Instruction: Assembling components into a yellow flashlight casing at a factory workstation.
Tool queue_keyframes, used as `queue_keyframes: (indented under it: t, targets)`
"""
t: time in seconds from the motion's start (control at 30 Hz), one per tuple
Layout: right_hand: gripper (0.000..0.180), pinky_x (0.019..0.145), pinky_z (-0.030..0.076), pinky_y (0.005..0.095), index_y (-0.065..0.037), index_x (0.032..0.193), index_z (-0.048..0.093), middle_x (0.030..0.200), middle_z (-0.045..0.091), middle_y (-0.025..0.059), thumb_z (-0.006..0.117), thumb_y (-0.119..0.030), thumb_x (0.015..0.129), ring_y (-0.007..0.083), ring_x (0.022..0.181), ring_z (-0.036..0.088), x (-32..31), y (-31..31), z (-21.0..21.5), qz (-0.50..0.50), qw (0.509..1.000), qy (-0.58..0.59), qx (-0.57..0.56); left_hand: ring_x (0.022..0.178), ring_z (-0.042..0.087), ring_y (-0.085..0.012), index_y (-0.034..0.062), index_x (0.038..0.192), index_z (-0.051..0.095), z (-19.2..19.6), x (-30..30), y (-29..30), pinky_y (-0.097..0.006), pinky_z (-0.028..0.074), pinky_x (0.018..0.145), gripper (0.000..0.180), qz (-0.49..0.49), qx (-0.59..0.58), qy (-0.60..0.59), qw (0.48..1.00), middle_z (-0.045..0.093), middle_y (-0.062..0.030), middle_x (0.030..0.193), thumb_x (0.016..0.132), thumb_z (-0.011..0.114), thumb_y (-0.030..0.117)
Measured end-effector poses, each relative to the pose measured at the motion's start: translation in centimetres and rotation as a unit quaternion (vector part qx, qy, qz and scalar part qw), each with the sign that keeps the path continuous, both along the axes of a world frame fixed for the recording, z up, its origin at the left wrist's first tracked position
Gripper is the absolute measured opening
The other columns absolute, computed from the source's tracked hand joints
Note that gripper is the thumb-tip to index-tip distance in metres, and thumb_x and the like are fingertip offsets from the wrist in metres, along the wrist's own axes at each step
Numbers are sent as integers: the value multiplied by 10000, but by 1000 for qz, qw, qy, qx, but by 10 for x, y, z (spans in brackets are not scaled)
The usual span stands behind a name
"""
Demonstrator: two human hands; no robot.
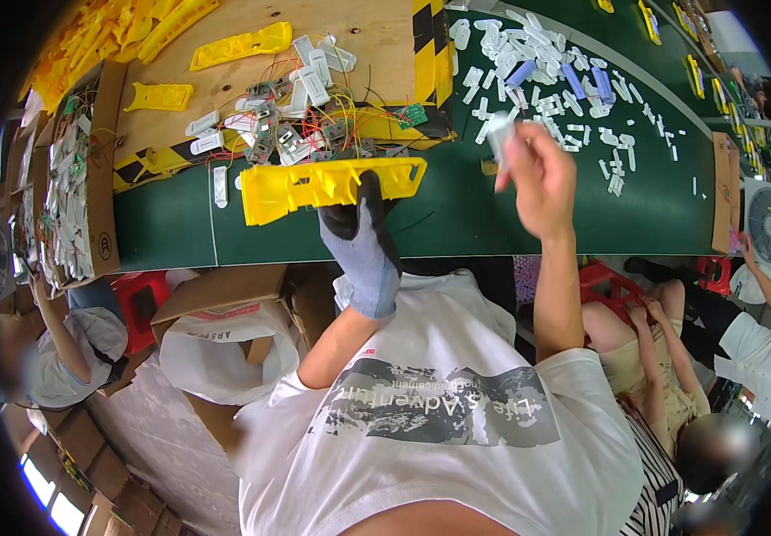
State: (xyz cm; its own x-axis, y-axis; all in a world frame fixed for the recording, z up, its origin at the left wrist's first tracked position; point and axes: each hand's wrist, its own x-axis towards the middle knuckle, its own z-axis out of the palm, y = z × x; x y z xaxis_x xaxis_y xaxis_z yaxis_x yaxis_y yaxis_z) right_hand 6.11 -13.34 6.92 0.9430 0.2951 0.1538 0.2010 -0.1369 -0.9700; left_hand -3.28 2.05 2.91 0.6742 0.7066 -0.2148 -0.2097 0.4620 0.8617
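Note:
My left hand (363, 250), in a grey and black glove, is closed round a long yellow plastic housing (291, 189). The housing lies level above the green bench, with its ribbed inner side showing. My bare right hand (542, 183) is raised over the bench to the right. Between its thumb and fingers is a small translucent white plastic piece (500, 134), blurred by motion. Just behind the housing lies a tangle of wired circuit boards (291, 143) with red and yellow leads. Beyond my right hand, many translucent plastic parts (537, 54) are spread out, with several blue-violet pieces (573, 80) among them.
Yellow housings are heaped at the far left (122, 36); another lies on the wooden board (242, 46). A cardboard box of wired parts (99, 179) stands left. Striped tape edges the board. A moving belt or rail carries yellow housings at far right (696, 76). Other people sit both sides.

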Motion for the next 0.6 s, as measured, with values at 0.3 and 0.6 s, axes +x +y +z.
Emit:
queue_keyframes:
  t: [0.3,0.6]
  targets:
    - [157,554,494,258,9,977,684,761,652,92,706,-72,844,125,617,637,-38,10,-3,-23,994,17,-107,1094,553,-197,-58,1261,422,-23,-12,-19,-326,440,964,397,5,492,-147,858,554,-128,1217,886,546,-97]
    - [224,566,495,244,-13,1031,691,787,675,91,726,-96,826,111,613,628,-46,-2,-4,27,992,61,-105,1138,544,-296,1,1134,572,-1,5,-4,-369,415,972,356,-133,477,-96,863,556,-169,1216,789,610,-79]
